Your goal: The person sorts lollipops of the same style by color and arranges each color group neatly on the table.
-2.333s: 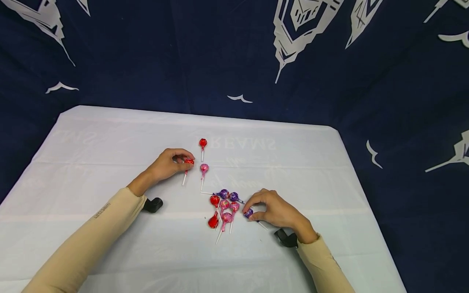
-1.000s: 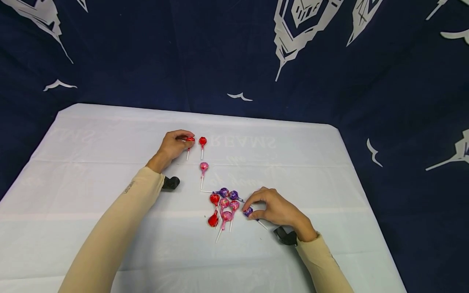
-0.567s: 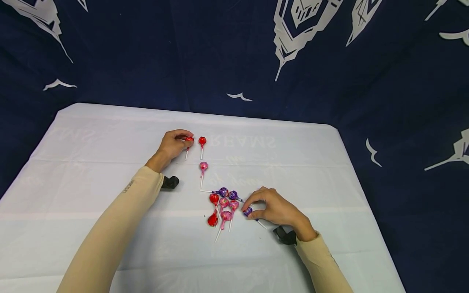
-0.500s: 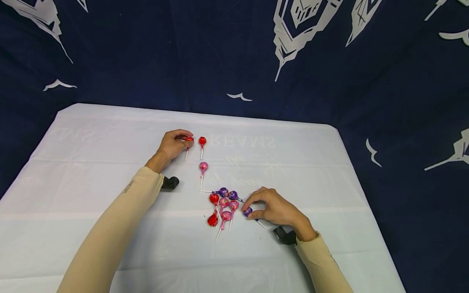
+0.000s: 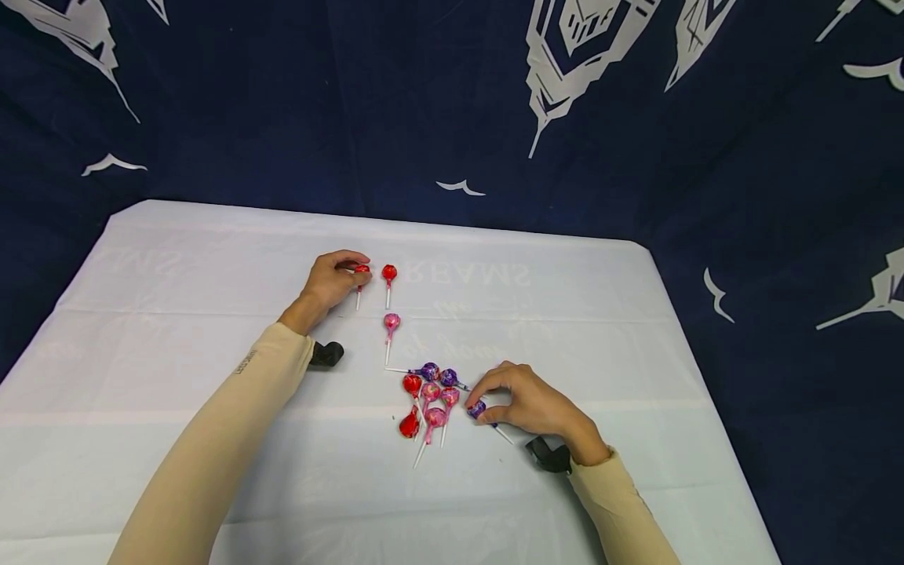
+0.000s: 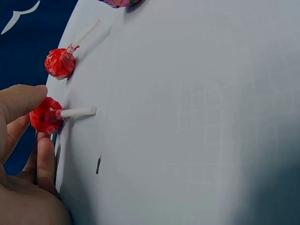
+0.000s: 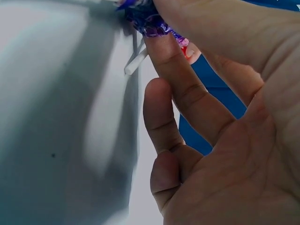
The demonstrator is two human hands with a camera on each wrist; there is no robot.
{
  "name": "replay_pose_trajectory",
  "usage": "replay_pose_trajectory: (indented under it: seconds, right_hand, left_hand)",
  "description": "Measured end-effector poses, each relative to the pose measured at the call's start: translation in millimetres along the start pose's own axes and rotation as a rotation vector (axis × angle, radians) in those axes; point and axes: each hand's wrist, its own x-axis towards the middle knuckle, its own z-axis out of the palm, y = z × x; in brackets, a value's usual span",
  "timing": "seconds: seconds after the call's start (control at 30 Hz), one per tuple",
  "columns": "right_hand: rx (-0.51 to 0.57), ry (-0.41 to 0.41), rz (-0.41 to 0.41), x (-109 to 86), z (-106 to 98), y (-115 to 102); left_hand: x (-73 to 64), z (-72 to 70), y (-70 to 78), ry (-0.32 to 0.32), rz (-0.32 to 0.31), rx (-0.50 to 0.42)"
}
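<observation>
My left hand (image 5: 329,281) pinches a red lollipop (image 6: 46,117) by its wrapped head between thumb and fingers. The white stick points toward the near side of the table. Just right of it lies another red lollipop (image 5: 389,272), parallel to it, and nearer to me a pink lollipop (image 5: 391,321). My right hand (image 5: 526,402) holds a purple lollipop (image 5: 476,409) between thumb and fingertips, beside the pile. In the right wrist view its purple wrapper shows at the top, partly covered by the thumb.
A loose pile of several lollipops lies at mid-table, with red ones (image 5: 410,425), pink ones (image 5: 435,417) and purple ones (image 5: 429,371). A white cloth (image 5: 282,486) covers the table. Behind its far edge hangs a dark blue curtain (image 5: 282,102) with white patterns.
Since the earliest frame my left hand has carried its red lollipop toward the far edge, to beside the other red one. It has stayed there lately. My right hand has kept its place.
</observation>
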Motion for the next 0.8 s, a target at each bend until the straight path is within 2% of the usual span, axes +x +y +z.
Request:
replay_pose_trajectory:
  seconds: [0.37, 0.8]
  right_hand:
    - [0.002, -0.012, 0.024, -0.1, -0.1, -0.1]
    - [-0.008, -0.006, 0.0, 0.2, 0.2, 0.8]
  left_hand:
    - [-0.6, 2.8, -0.7, 0.02, 0.015, 0.009]
    - [-0.6, 0.3, -1.4, 0.007, 0.013, 0.023]
